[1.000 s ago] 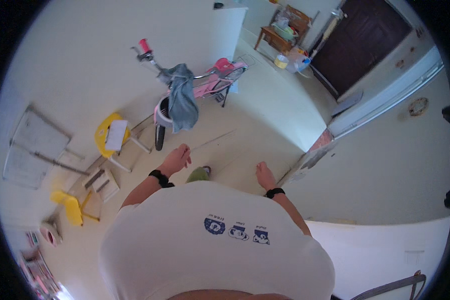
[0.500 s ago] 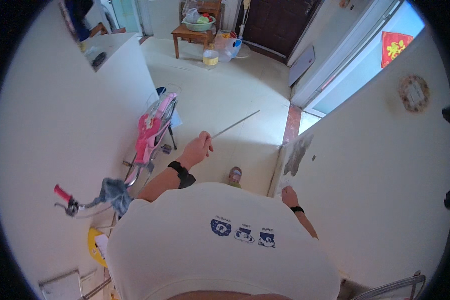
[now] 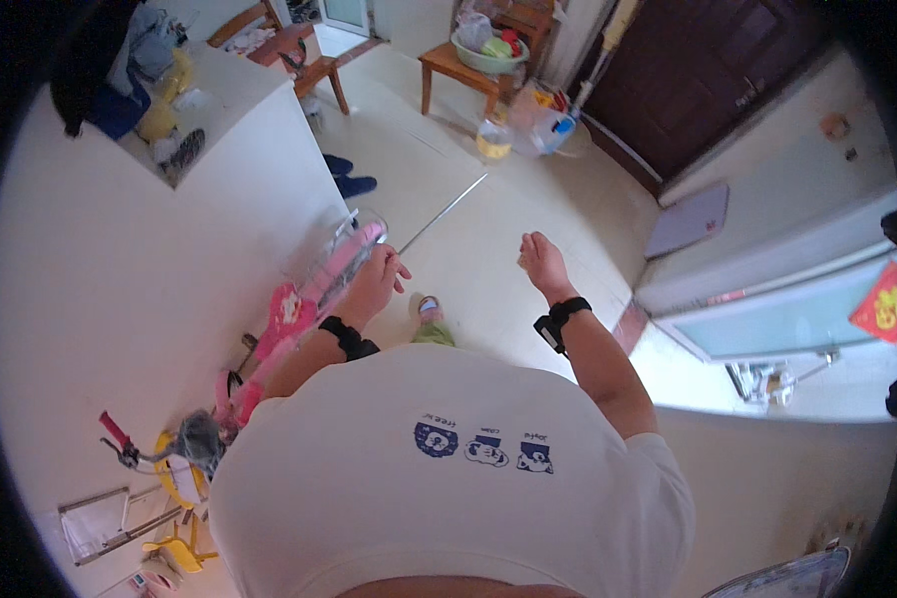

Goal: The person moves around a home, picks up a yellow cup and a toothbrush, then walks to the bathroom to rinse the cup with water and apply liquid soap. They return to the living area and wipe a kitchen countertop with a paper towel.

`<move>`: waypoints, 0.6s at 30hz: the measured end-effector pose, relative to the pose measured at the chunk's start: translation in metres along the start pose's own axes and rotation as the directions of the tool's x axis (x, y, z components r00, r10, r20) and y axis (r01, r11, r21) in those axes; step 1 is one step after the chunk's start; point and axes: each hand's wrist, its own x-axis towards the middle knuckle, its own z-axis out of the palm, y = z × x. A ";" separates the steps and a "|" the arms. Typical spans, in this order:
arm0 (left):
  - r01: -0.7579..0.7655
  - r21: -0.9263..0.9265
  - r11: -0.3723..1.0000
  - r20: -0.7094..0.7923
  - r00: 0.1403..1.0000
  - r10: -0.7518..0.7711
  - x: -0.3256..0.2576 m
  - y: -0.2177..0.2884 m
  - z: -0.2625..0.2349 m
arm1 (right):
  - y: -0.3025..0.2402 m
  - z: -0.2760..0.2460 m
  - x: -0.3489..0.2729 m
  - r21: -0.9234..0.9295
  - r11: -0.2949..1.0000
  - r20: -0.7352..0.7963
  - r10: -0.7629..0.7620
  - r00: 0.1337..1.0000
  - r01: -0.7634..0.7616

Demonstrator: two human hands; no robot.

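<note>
A thin grey metal rod extends forward and to the right from my left hand. My left hand has its fingers closed loosely round the rod's near end, and a black band circles that wrist. Beside this arm stands a pink bicycle. My right hand is held out over the floor, apart from the rod. Its fingers are curled together, with nothing visible in them, and the wrist wears a black band with a small box.
A half-height white wall stands left, with dark shoes by its foot. Ahead are a wooden chair bearing a basin, a plastic bag and a dark door. A doorway with a glass door lies right.
My right hand has left the wall on the right and come forward over the floor. My left hand still holds the rod. The view has shifted, showing more of the right doorway.
</note>
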 end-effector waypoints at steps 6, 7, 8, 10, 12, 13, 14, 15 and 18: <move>-0.073 -0.096 0.993 0.028 0.997 0.075 0.178 -0.009 -0.013 | -0.061 0.020 0.181 0.241 0.970 0.231 -0.075 0.970 0.017; -0.082 -0.094 0.992 0.042 0.995 0.086 0.198 -0.005 -0.009 | -0.069 0.014 0.196 0.273 0.961 0.262 -0.123 0.957 0.049; -0.081 -0.080 0.993 0.057 0.995 0.086 0.234 0.001 -0.008 | -0.077 0.007 0.224 0.291 0.955 0.289 -0.140 0.947 0.053; -0.116 -0.070 0.991 0.085 0.989 0.121 0.297 0.013 -0.008 | -0.094 -0.004 0.275 0.323 0.939 0.279 -0.217 0.936 0.121; -0.102 -0.044 0.994 0.125 0.986 0.106 0.349 0.020 -0.007 | -0.104 -0.009 0.324 0.318 0.943 0.210 -0.171 0.963 0.099; -0.128 -0.055 0.990 0.141 0.981 0.134 0.373 0.020 -0.008 | -0.106 -0.010 0.348 0.348 0.930 0.168 -0.186 0.968 0.118; -0.117 -0.038 0.992 0.152 0.981 0.121 0.393 0.021 -0.007 | -0.106 -0.010 0.368 0.330 0.939 0.139 -0.153 0.978 0.100; -0.128 -0.016 0.992 0.155 0.980 0.129 0.424 0.019 -0.009 | -0.103 -0.011 0.401 0.330 0.932 0.146 -0.208 0.967 0.150; -0.194 -0.030 0.981 0.148 0.969 0.196 0.489 0.002 -0.015 | -0.093 -0.002 0.480 0.382 0.912 0.223 -0.245 0.943 0.147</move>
